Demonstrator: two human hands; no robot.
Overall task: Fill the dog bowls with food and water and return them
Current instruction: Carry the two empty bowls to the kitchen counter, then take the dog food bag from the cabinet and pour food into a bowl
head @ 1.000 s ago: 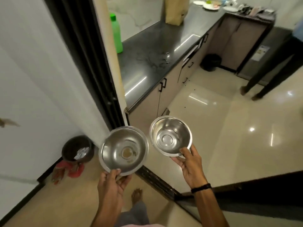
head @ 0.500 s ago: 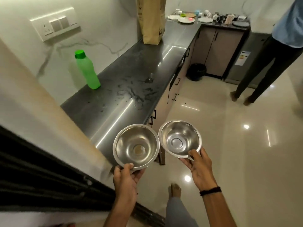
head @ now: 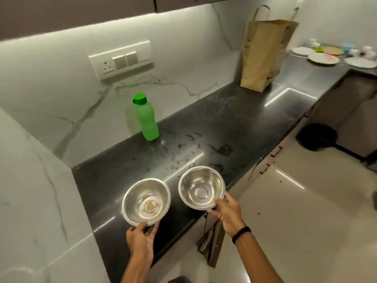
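Note:
Two steel dog bowls hover over the near end of a black counter [head: 214,127]. My left hand [head: 140,240] grips the near rim of the left bowl [head: 145,201], which has a brownish smear in its bottom. My right hand [head: 226,213], with a black wristband, holds the right bowl [head: 201,187] by its near rim; that bowl looks clean inside. Farther back on the counter, a green bottle [head: 145,118] with a green cap stands by the marble wall. A brown paper bag [head: 263,54] stands at the counter's far end.
Plates and cups [head: 324,58] crowd the far right corner of the counter. Water streaks wet the counter's middle. A black bin [head: 316,135] sits on the tiled floor by the cabinets. A white wall end [head: 30,201] stands at my left. A switch panel [head: 122,60] is on the backsplash.
I have moved through the doorway up to the counter. Both bowls, still in my hands, now hang over the counter's near end instead of over the floor. The other person has left the view.

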